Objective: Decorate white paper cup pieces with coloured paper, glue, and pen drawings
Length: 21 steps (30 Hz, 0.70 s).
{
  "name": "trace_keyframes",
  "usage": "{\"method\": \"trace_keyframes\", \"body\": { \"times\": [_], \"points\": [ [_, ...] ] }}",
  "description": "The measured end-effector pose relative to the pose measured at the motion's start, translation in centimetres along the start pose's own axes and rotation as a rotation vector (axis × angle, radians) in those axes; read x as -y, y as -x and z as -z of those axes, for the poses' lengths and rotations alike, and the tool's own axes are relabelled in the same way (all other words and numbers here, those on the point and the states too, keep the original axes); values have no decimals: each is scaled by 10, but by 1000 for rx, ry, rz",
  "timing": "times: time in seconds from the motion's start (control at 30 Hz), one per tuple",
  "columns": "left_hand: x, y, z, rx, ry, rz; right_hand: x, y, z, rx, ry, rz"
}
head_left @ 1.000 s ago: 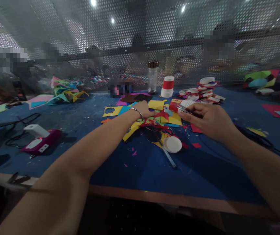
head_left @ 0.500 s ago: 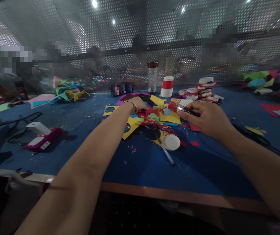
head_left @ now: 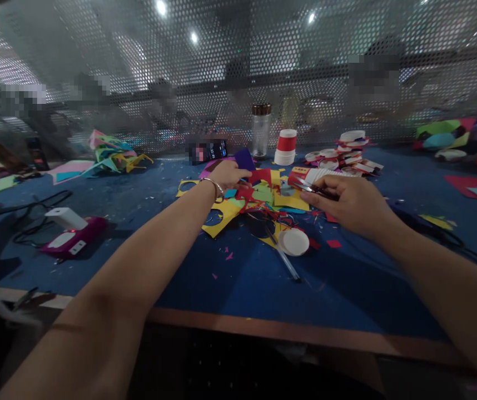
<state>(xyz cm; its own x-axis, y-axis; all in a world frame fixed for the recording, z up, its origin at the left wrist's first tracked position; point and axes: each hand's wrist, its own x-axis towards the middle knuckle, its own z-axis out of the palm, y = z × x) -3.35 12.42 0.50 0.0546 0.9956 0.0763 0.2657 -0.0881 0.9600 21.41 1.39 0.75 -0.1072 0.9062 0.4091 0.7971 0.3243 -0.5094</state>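
Observation:
My left hand (head_left: pixel 227 175), with a bangle at the wrist, is closed over the paper pile, pinching coloured paper. A dark blue paper piece (head_left: pixel 244 159) stands up at its fingers, and red paper (head_left: pixel 259 176) lies just beside them. My right hand (head_left: pixel 349 201) grips small scissors (head_left: pixel 310 185), blades pointing left over the pile. Behind the blades, a stack of red-and-white paper cups (head_left: pixel 319 175) lies on its side. Yellow paper with a round hole (head_left: pixel 224 218) and a white paper disc (head_left: pixel 293 242) are in front.
A clear bottle (head_left: pixel 261 133) and upright cups (head_left: pixel 286 148) stand at the back, beside a phone (head_left: pixel 215 151). Cut cup pieces (head_left: pixel 352 149) are heaped at back right. A purple power strip (head_left: pixel 74 239) sits left. A clear pen-like tube (head_left: pixel 288 264) lies in front.
My left hand reached right among the papers, then drew back slightly and lifted a dark blue piece upright. The yellow pieces shifted. My right hand has stayed nearly still with the scissors.

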Motion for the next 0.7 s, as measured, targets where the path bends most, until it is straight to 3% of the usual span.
{"method": "trace_keyframes", "body": {
  "times": [0.63, 0.7],
  "points": [
    [1, 5, 0, -57, -28, 22, 4, 1, -2, 29, 23, 16],
    [1, 3, 4, -117, -51, -3, 5, 1, -2, 22, 24, 15]
  ]
}}
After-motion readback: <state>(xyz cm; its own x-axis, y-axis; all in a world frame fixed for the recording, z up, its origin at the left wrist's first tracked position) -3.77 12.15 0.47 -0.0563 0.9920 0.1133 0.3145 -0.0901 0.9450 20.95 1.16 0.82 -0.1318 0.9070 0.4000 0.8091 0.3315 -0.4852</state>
